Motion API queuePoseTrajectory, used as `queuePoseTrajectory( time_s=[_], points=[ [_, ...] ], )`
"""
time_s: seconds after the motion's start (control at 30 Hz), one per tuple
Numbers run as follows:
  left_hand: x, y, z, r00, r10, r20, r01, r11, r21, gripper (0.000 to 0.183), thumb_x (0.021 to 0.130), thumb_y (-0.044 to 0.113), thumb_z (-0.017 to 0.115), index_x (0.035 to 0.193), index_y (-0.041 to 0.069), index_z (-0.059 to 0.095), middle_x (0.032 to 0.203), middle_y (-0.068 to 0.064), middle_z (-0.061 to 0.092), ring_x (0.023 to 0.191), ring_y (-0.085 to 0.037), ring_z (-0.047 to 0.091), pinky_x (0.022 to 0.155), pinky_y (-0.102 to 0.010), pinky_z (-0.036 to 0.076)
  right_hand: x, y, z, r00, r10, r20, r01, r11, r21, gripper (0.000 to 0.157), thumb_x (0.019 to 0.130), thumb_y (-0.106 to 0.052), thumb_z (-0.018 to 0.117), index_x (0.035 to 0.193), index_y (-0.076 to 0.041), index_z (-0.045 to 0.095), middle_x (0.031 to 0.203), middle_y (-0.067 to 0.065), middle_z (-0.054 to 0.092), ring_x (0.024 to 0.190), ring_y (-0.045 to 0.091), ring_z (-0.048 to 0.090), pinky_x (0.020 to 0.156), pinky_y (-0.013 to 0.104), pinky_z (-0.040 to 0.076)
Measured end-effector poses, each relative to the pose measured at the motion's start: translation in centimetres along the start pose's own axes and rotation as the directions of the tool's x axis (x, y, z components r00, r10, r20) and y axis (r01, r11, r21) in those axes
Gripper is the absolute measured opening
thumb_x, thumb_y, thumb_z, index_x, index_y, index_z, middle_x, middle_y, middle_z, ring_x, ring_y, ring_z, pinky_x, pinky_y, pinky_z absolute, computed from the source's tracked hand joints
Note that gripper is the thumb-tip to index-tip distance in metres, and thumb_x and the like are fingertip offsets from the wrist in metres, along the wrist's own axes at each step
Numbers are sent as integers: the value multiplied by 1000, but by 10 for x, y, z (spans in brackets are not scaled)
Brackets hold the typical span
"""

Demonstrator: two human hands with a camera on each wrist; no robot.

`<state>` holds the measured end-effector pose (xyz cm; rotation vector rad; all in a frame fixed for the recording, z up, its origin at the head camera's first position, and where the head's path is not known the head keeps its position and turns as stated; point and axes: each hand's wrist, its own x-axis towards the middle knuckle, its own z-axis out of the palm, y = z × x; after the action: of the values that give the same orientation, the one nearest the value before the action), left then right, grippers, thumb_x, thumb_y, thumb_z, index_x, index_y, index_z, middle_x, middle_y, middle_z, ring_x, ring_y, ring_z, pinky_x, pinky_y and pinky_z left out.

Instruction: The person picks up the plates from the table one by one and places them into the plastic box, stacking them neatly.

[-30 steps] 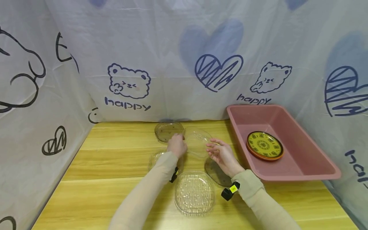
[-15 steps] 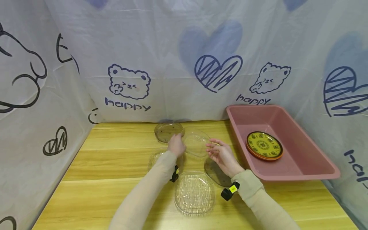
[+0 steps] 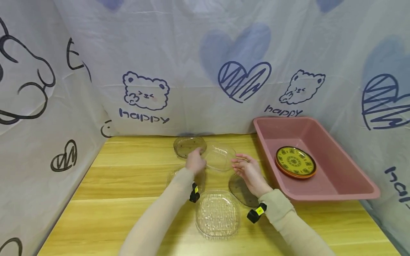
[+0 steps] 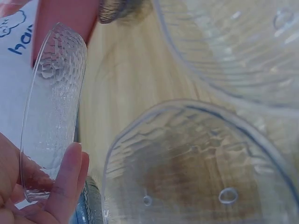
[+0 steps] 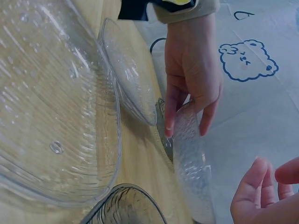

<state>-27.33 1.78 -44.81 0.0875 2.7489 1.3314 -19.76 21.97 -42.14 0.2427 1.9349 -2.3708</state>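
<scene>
A pale curtain [image 3: 192, 46] printed with blue bears and hearts hangs behind a yellow wood-grain table [image 3: 128, 193]. Left of centre, a clear textured plastic dish [image 3: 174, 175] lies partly hidden by an arm, with a smoky-brown oval dish [image 3: 185, 146] above it. The left hand [image 3: 195, 163] pinches the rim of a thin, clear, shallow plastic dish [image 3: 221, 158] at the middle of the frame, raised above the table. Below centre sits a clear rounded-square ribbed dish [image 3: 217, 215]. The right hand [image 3: 251, 172], fingers loosely bent and apart, hangs just beside the raised dish's right edge, over a dark smoky dish [image 3: 240, 192]. At right, a pink rectangular basin [image 3: 336, 156] holds yellow patterned round plates [image 3: 294, 161]. Thin plastic probably flexes, so a light, steady pinch, supported opposite, should keep it level.
</scene>
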Motion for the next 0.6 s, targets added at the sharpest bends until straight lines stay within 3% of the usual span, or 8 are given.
queuePoseTrajectory(
  time_s=[0.17, 0.37, 0.47, 0.6],
  points=[
    [-2, 0, -6, 1000, -8, -7, 7, 994, -108, 79, 82, -12, 53, 155, 10, 38, 142, -23, 58, 54, -9, 51, 56, -23, 49, 1, 0, 5, 997, -60, -45, 60, 998, 14, 36, 96, 6, 44, 132, 4, 45, 96, -3, 62, 84, 8, 63, 77, 18, 54],
    [-8, 5, -15, 1000, -17, -5, 15, 967, -253, 85, 84, -16, 53, 159, 15, 29, 147, -25, 51, 63, -11, 63, 71, -34, 64, 1, -8, 11, 993, -97, -73, 95, 995, -34, 38, 96, 5, 45, 135, 4, 43, 113, 9, 54, 95, 13, 57, 80, 18, 52],
    [-13, 10, -19, 1000, -21, 2, 20, 940, -340, 86, 84, -18, 50, 160, 15, 26, 150, -27, 47, 72, -18, 68, 77, -38, 65, 2, -12, 12, 993, -95, -73, 90, 994, -67, 42, 98, 4, 43, 140, 4, 39, 123, 14, 50, 106, 19, 54, 89, 22, 52],
    [-20, 15, -23, 1000, -22, 17, 27, 893, -450, 85, 86, -18, 43, 161, 14, 22, 153, -26, 43, 94, -34, 72, 77, -34, 64, 3, -18, 11, 995, -78, -56, 72, 992, -105, 47, 101, 0, 41, 147, 3, 33, 135, 18, 44, 120, 26, 48, 108, 38, 47]
  ],
)
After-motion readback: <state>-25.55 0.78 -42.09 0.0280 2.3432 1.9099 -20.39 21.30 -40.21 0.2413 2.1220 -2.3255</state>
